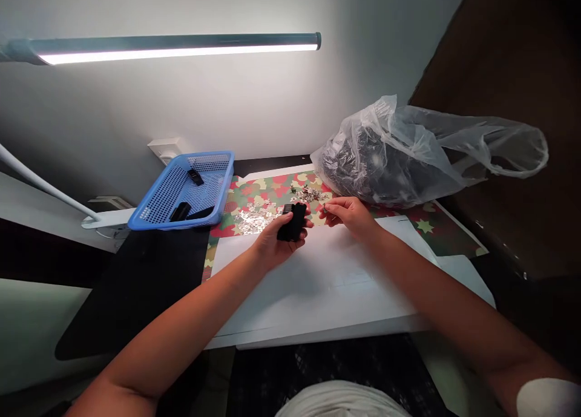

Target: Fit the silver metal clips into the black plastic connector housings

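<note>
My left hand point(276, 238) is closed around a black plastic part point(293, 222), thumb on its upper left side, above the white sheet. Just to the right, my right hand point(347, 214) is closed in a pinch, its fingertips apart from the black part. What sits in that pinch is too small to make out. Beyond my left hand lies a spread of small silvery metal pieces point(254, 218). A second heap of small metal pieces point(309, 193), partly darker, lies behind the gap between my hands.
At the left stands a blue plastic basket point(181, 224) with several black parts in it. A clear plastic bag point(376, 151) full of dark items rests at the back right. White sheets point(318, 296) cover part of the patterned paper point(254, 190). A lamp tube point(181, 48) hangs above.
</note>
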{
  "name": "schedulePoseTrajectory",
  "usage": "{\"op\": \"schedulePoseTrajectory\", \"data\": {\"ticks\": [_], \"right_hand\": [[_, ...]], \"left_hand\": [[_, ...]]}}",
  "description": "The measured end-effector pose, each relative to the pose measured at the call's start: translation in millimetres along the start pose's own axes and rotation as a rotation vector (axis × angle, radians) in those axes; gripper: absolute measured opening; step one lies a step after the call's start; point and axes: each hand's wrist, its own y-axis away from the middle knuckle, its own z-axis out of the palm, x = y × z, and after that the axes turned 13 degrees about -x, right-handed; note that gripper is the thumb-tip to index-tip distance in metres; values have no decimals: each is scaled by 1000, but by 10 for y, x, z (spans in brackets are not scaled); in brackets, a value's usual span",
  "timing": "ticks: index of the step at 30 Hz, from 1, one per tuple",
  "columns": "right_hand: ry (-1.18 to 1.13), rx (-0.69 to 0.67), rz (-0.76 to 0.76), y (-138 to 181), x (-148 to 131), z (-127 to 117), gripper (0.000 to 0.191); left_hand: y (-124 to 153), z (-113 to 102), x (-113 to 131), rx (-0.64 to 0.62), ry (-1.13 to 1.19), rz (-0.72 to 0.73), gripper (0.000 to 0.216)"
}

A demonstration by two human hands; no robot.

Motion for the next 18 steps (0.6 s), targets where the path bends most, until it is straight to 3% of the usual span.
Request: {"op": "schedulePoseTrajectory", "data": {"ticks": [5,13,18], "right_hand": [[-165,74,34,-51,54,-52,38],[-246,70,4,-72,101,-110,39],[-226,52,-46,-81,98,-120,45]], "left_hand": [[-28,4,-34,67,-228,-18,50],[-29,-2,103,19,-51,-79,44],[-60,-17,22,-22,-254,-25,77]]}}
